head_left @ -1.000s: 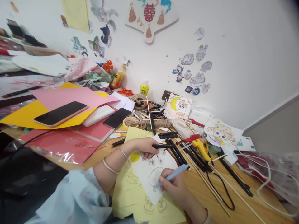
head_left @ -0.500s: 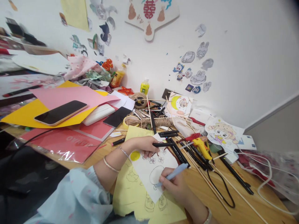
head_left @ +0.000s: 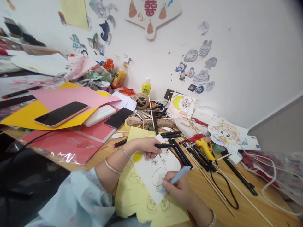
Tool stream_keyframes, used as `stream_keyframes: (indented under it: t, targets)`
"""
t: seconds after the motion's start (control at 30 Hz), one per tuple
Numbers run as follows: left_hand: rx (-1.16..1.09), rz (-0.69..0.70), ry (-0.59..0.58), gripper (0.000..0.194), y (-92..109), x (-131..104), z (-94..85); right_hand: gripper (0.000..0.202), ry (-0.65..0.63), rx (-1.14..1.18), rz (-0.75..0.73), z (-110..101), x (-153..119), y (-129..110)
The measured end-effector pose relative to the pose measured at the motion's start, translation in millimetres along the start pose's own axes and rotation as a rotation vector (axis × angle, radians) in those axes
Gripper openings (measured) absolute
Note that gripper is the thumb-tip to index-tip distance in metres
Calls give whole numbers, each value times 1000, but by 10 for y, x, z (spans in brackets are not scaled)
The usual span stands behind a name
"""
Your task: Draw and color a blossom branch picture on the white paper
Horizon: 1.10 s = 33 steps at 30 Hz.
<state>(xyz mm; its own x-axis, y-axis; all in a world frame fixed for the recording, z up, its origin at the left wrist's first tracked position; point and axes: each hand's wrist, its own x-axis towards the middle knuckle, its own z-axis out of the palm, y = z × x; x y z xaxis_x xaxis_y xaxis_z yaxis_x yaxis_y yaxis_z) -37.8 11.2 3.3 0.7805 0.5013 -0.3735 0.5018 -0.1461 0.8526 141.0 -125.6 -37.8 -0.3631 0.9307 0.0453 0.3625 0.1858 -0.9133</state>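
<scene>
My right hand [head_left: 176, 187] is closed around a light blue pen [head_left: 180, 175], its lower end at the white drawing paper [head_left: 148, 179] beside a drawn round outline. My left hand [head_left: 149, 146] rests on the upper part of that sheet, with a slim black pen [head_left: 167, 145] held between its fingers. Line-drawn flowers, a brown branch and a yellow disc show on the white paper. Beneath it lies a larger yellow sheet [head_left: 125, 201] with a torn lower edge and pencil-like sketches, including a pair of shoes.
Several black markers [head_left: 181, 154], thin wooden sticks [head_left: 220, 195] and a yellow glue gun [head_left: 204, 149] lie to the right. Phones [head_left: 62, 113] and coloured paper [head_left: 73, 96] cover the left. Twine [head_left: 141, 100], a bottle [head_left: 146, 87] and a white cable [head_left: 274, 176] are around the edges.
My right hand and the blue pen have shifted very slightly to the right and down along the white paper. My left hand stays in place with the black pen.
</scene>
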Motion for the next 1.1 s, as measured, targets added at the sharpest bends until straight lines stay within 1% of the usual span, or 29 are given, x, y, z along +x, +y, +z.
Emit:
stream_keyframes:
  t: [0.17, 0.47, 0.63, 0.87, 1.1]
  targets:
    - [-1, 25, 3, 21, 2, -8, 0, 25, 7, -1, -8, -7, 1, -25]
    - [-29, 23, -4, 22, -3, -2, -1, 25, 19, -22, -16, -7, -5, -18]
    - [-15, 25, -9, 19, -17, 6, -5, 28, 24, -17, 11, -7, 9, -39]
    - [-16, 22, -5, 19, -20, 3, -3, 26, 26, -52, 26, 2, 14, -52]
    - [-21, 30, -4, 18, -2, 0, -2, 26, 23, -53, -10, -15, 14, -38]
